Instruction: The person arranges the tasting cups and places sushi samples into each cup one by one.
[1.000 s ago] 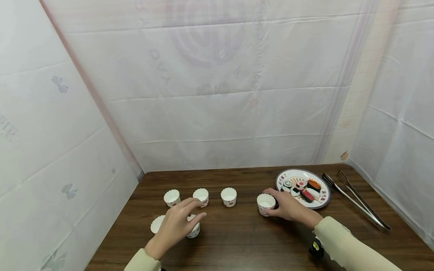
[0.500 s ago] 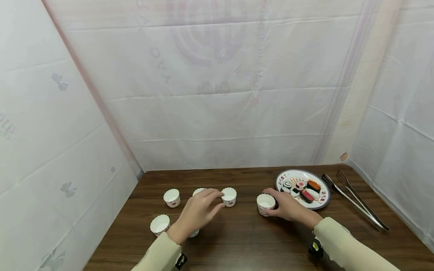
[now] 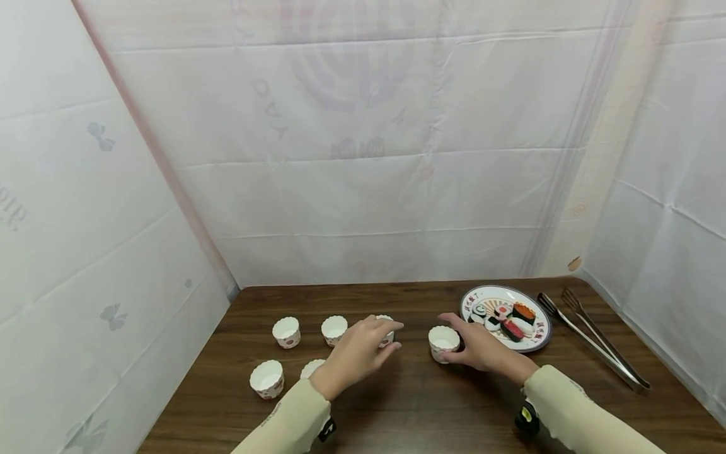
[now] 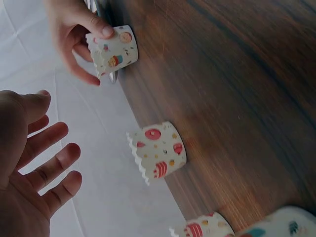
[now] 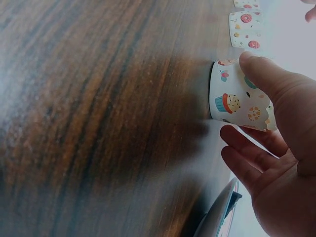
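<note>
A white paper baking cup [image 3: 443, 344] with printed cupcakes stands on the table beside the sushi plate. My right hand [image 3: 479, 343] is around it; in the right wrist view the thumb [image 5: 264, 74] overlaps the cup's side. The forefinger stands off the rim in the head view, and the other fingers are spread below the cup in the right wrist view. My left hand [image 3: 360, 347] hovers with parted fingers, holding nothing, and partly hides another baking cup [image 3: 384, 319]. In the left wrist view its fingers [image 4: 54, 160] are loosely bent.
More baking cups stand to the left, among them a back-left cup [image 3: 286, 332], a middle cup [image 3: 334, 329], a front-left cup [image 3: 267, 379] and a half-hidden cup [image 3: 311, 367]. Sushi pieces lie on the round plate [image 3: 539, 343]. Metal tongs [image 3: 601, 343] lie right of it.
My left hand has moved right, past the row of cups toward the right-hand cup. My right hand has stayed at its cup, with its forefinger now lifted away from the rim.
</note>
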`<act>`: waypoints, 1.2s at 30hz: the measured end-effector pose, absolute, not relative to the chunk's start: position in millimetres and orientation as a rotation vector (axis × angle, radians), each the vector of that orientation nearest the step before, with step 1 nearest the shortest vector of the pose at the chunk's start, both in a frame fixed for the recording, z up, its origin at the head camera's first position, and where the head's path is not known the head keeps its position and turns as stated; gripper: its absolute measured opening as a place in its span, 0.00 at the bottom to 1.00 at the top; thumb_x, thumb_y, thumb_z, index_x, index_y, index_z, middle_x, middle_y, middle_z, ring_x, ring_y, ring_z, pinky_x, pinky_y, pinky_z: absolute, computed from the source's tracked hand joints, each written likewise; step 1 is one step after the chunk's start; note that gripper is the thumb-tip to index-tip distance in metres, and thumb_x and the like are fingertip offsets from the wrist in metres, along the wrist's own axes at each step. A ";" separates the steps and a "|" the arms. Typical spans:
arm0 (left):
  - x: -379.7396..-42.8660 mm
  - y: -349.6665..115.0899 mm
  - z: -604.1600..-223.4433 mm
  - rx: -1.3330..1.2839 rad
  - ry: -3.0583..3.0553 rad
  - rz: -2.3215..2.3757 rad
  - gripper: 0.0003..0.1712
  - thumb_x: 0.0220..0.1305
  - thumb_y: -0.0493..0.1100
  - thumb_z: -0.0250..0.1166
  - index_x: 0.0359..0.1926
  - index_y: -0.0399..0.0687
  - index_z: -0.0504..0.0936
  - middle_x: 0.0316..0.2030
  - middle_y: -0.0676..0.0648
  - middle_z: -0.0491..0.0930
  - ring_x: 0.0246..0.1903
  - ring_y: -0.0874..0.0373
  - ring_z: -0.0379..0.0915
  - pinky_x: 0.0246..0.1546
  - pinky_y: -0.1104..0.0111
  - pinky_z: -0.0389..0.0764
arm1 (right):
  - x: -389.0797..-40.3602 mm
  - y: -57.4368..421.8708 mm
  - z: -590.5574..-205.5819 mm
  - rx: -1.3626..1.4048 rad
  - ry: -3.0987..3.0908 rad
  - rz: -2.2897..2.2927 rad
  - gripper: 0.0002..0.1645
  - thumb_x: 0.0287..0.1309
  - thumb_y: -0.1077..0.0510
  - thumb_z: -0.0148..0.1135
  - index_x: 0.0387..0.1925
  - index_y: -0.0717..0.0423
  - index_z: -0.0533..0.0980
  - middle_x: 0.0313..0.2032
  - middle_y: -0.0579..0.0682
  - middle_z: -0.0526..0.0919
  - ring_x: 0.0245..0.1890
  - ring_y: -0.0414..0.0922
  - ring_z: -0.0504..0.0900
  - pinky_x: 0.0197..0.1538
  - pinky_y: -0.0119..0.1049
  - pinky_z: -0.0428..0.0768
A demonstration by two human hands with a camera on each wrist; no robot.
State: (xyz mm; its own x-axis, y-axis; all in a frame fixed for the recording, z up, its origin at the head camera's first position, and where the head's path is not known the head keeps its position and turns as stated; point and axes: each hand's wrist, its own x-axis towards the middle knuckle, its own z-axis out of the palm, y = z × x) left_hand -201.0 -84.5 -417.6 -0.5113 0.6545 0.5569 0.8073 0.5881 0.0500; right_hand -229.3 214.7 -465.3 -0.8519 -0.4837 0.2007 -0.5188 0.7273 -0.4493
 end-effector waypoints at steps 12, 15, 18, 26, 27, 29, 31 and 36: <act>-206.9 -51.9 -418.5 -1.292 -2.332 -0.341 0.15 0.69 0.40 0.70 0.55 0.45 0.85 0.49 0.50 0.87 0.48 0.57 0.84 0.56 0.61 0.80 | -228.8 214.7 -465.9 0.851 -2.829 0.764 0.47 0.59 0.45 0.76 0.71 0.59 0.65 0.48 0.56 0.85 0.45 0.50 0.85 0.44 0.46 0.82; -209.2 -45.6 -421.0 -1.309 -2.343 -0.327 0.14 0.69 0.38 0.69 0.54 0.45 0.85 0.48 0.51 0.87 0.46 0.58 0.83 0.51 0.65 0.82 | -228.9 214.5 -465.9 0.857 -2.826 0.765 0.47 0.59 0.46 0.76 0.71 0.59 0.65 0.48 0.56 0.85 0.44 0.49 0.86 0.43 0.44 0.82; -210.4 -40.3 -423.8 -1.311 -2.365 -0.303 0.13 0.70 0.38 0.67 0.54 0.46 0.85 0.48 0.52 0.87 0.43 0.58 0.82 0.45 0.70 0.81 | -229.0 214.6 -466.6 0.858 -2.821 0.764 0.47 0.58 0.46 0.76 0.71 0.59 0.65 0.48 0.55 0.85 0.43 0.49 0.86 0.42 0.44 0.82; -213.6 -26.6 -429.0 -1.317 -2.402 -0.240 0.13 0.71 0.37 0.66 0.54 0.48 0.86 0.47 0.53 0.87 0.39 0.59 0.80 0.38 0.73 0.80 | -228.6 215.1 -466.5 0.857 -2.824 0.769 0.46 0.59 0.45 0.76 0.71 0.59 0.65 0.46 0.53 0.86 0.39 0.45 0.84 0.40 0.42 0.81; -213.9 -25.2 -429.6 -1.319 -2.410 -0.235 0.13 0.71 0.36 0.65 0.53 0.48 0.86 0.47 0.53 0.87 0.39 0.59 0.80 0.38 0.73 0.80 | -228.5 215.0 -466.4 0.860 -2.823 0.770 0.46 0.59 0.46 0.76 0.71 0.59 0.66 0.45 0.53 0.85 0.38 0.44 0.84 0.40 0.42 0.80; -214.6 -22.3 -430.7 -1.323 -2.432 -0.221 0.13 0.71 0.36 0.65 0.54 0.48 0.87 0.48 0.53 0.87 0.40 0.59 0.80 0.39 0.73 0.80 | -228.3 215.0 -466.5 0.868 -2.818 0.776 0.46 0.58 0.46 0.76 0.71 0.59 0.66 0.45 0.53 0.86 0.37 0.43 0.83 0.39 0.42 0.80; -215.5 -19.4 -431.7 -1.327 -2.451 -0.202 0.14 0.71 0.36 0.65 0.54 0.49 0.87 0.49 0.53 0.87 0.41 0.59 0.81 0.40 0.73 0.80 | -228.4 215.2 -466.8 0.875 -2.814 0.786 0.47 0.58 0.46 0.76 0.71 0.60 0.66 0.45 0.54 0.86 0.37 0.43 0.83 0.39 0.41 0.79; -218.2 -12.6 -432.7 -1.341 -2.473 -0.154 0.15 0.70 0.35 0.65 0.55 0.50 0.86 0.48 0.54 0.87 0.41 0.59 0.81 0.40 0.73 0.81 | -230.2 215.9 -467.9 0.880 -2.814 0.792 0.46 0.59 0.46 0.76 0.71 0.59 0.65 0.43 0.51 0.85 0.31 0.36 0.78 0.38 0.39 0.78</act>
State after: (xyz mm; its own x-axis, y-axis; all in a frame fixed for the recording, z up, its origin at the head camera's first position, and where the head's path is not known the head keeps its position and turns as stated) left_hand -218.2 -12.6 -432.7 -0.5065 0.7964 0.3306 0.8313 0.5528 -0.0580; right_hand -230.2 215.9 -467.9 -0.8302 -0.5072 0.2311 -0.5533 0.6997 -0.4519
